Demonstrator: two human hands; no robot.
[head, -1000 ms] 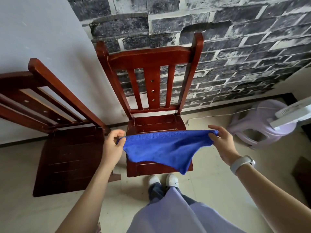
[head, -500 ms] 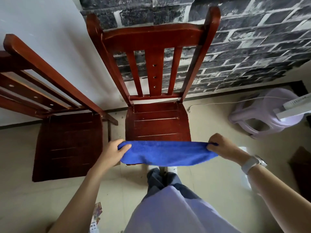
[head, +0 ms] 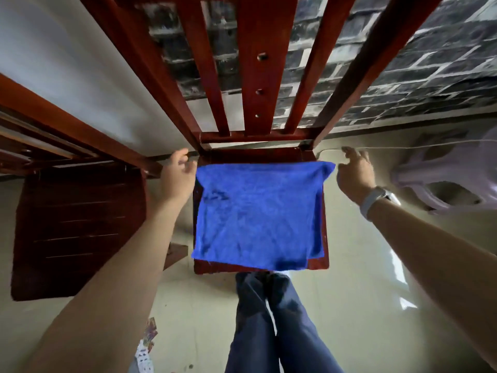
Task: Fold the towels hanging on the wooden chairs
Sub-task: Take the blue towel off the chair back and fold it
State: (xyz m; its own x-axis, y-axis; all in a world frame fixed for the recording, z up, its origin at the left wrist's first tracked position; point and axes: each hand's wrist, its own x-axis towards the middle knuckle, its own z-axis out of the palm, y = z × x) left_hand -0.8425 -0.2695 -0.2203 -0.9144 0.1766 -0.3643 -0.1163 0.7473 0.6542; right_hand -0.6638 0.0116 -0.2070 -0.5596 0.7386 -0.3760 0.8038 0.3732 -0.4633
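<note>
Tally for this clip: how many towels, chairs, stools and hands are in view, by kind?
Blue microfibre towel, spread on the middle chair's seat: 1
Red-brown wooden chairs: 2
Pale lilac plastic stool: 1
Bare hands, left hand and right hand: 2
Total: 6

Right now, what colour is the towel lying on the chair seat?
Bright blue, plain, no pattern. The towel shows best in the head view.

towels: one, blue towel point(head: 258, 214) | wooden chairs: two, middle chair point(head: 258, 84), left chair point(head: 78, 230) | plastic stools: one, pale stool point(head: 457, 181) | hands: two, left hand point(head: 177, 176), right hand point(head: 355, 173) | wristbands: one, wristband point(head: 375, 200)
</note>
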